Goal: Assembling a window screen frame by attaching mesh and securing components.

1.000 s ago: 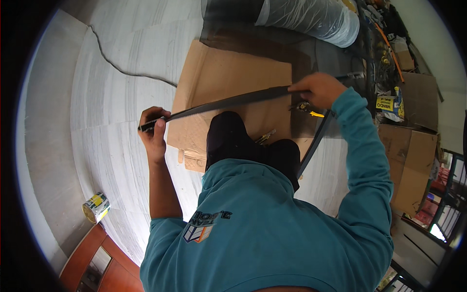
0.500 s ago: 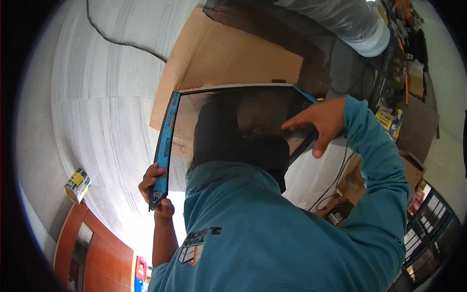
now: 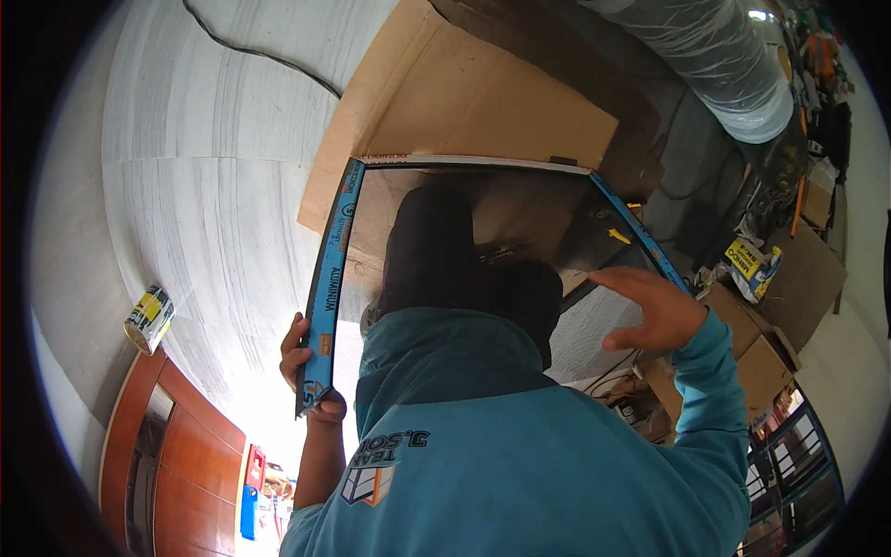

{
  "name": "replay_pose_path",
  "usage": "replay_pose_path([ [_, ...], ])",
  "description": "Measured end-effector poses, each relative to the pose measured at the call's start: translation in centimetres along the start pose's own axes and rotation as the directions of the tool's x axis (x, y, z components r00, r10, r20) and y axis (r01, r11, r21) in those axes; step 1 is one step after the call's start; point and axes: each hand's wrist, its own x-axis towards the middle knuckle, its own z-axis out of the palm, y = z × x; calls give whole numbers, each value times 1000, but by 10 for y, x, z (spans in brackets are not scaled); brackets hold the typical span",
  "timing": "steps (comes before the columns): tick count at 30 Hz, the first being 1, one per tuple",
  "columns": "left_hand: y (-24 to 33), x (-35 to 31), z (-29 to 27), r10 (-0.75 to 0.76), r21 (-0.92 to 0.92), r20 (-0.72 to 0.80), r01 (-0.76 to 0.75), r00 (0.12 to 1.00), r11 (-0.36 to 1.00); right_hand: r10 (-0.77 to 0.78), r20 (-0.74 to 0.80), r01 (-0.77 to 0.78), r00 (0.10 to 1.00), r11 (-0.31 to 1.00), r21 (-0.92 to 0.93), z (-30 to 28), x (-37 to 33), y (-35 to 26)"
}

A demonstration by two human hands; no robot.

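A mesh screen frame (image 3: 329, 278) with blue film on its side bars stands in front of me, and my dark-trousered legs show through its mesh. My left hand (image 3: 294, 355) is wrapped around the near end of the left bar, fingers on the outer side and thumb below. By the right bar (image 3: 645, 239), my right hand (image 3: 659, 314) is held open, fingers stretched toward the mesh and thumb apart. It holds nothing; whether its edge touches the bar I cannot tell. Beyond the mesh, a small yellow object (image 3: 619, 236) is visible.
A flattened cardboard sheet (image 3: 492, 93) lies beyond the frame. A plastic-wrapped roll (image 3: 733, 84) is at the far right, near a yellow-and-blue bag (image 3: 752, 265) and cardboard boxes (image 3: 742, 348). At left are a paint can (image 3: 149, 318) and a wooden door (image 3: 200, 455). A black cable (image 3: 269, 58) crosses the floor.
My right hand has moved nearer to me, uncovering more of the frame's right bar and the yellow object. My left hand keeps its hold. The whole view has shifted slightly.
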Motion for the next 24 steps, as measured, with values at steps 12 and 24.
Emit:
replay_pose_path([
  [12, -58, -50, -18, -4, 157, -21, 8, 1000, 987, -39, -399, -182, 916, 846, -502, -59, 62, 2],
  [24, -28, 57, 20, 120, 23, -78, -119, 990, 993, -22, -82, -32, 996, 797, -603, -10, 198, -26],
])
